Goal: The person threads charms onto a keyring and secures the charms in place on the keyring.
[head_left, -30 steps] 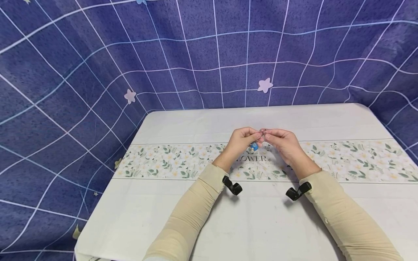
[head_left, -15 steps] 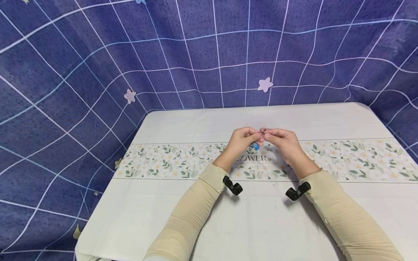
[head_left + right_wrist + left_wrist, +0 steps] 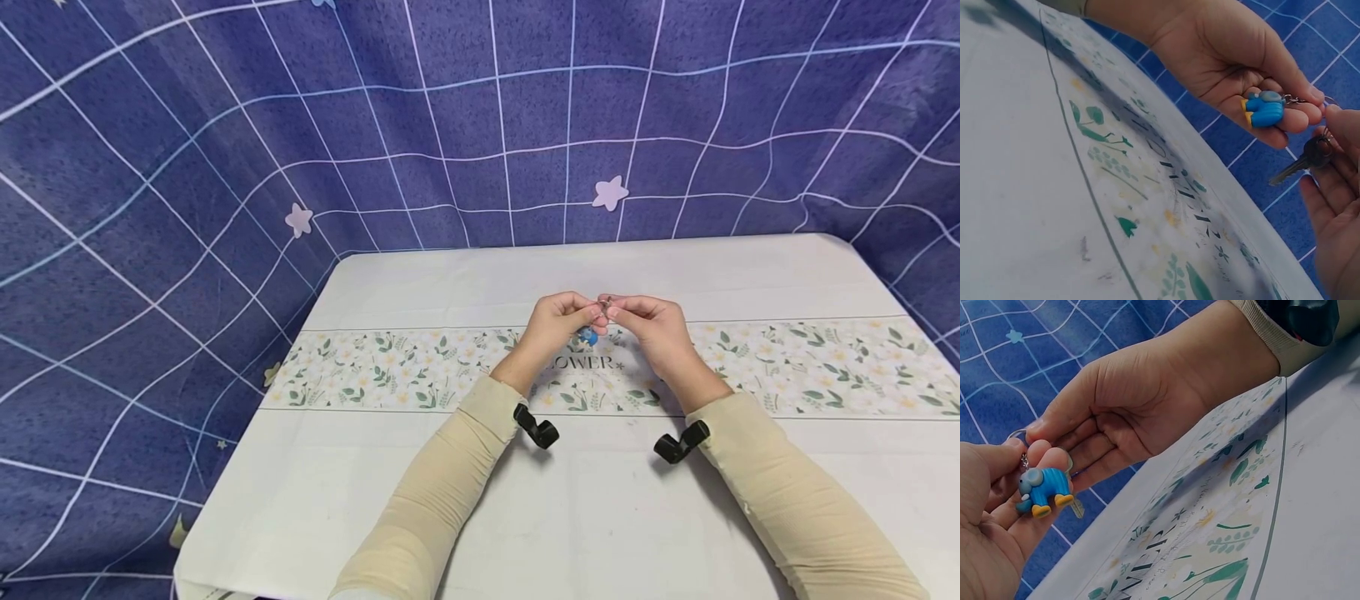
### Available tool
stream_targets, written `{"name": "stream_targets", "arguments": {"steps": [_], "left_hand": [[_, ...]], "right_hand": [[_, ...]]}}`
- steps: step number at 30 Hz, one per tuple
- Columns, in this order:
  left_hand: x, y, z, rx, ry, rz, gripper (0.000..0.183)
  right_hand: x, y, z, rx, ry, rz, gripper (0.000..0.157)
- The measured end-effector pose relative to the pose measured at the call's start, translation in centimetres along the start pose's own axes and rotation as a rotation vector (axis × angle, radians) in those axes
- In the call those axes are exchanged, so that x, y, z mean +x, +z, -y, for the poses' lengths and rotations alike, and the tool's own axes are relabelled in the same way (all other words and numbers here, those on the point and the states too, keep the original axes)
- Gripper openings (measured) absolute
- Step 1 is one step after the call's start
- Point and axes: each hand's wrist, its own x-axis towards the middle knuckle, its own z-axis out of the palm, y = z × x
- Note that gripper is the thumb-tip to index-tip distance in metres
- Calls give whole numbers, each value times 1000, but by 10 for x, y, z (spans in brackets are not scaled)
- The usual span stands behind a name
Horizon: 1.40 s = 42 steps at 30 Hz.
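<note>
Both hands meet above the middle of the table. My left hand (image 3: pixel 552 327) pinches a thin metal key ring (image 3: pixel 1017 432) between thumb and forefinger. A blue elephant charm (image 3: pixel 1051 486) with yellow feet hangs from it on a short chain, against the left fingers. On the opposite side, my right hand (image 3: pixel 662 332) pinches the same ring with its thumb and fingers. A key (image 3: pixel 1300 164) with a dark head hangs by the right fingers, its blade pointing away from the palm. Fingertips cover part of the ring, so how the key sits on it cannot be made out.
A white tablecloth (image 3: pixel 390 492) with a floral band (image 3: pixel 405 367) and printed lettering covers the table. Behind and to the left hangs a blue curtain (image 3: pixel 420 167) with grid lines and stars. Black straps (image 3: pixel 536 427) stick out at both wrists.
Hands and arms stay nearly in place. The elephant charm has swung slightly to the right and turned, and the ring shows a little more between the fingertips.
</note>
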Motion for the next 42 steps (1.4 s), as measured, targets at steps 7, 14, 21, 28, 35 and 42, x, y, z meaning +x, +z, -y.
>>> {"name": "stream_targets", "arguments": {"steps": [7,14,21,28,35,42], "left_hand": [[-1,3,1,6,-3,-59,13],[-3,4,-1,53,3,-104,12],[-4,5,-1,103,-14,-125,12],[-5,5,-2,105,-2,-134,11],[-6,5,-1,137,44,-139,12],[-6,3,0,203,110,-98,15]], "right_hand": [[-3,1,-1,-119,-67,-25,11],[-6,3,-3,-245,-121,-28,20],[-9,7,4,-342,-152,-39,12],[-21,19,30,-416,-183,-29,10],[-24,23,34,-495,-217,-36,6],[-21,18,31,-418,-190,-54,9]]}}
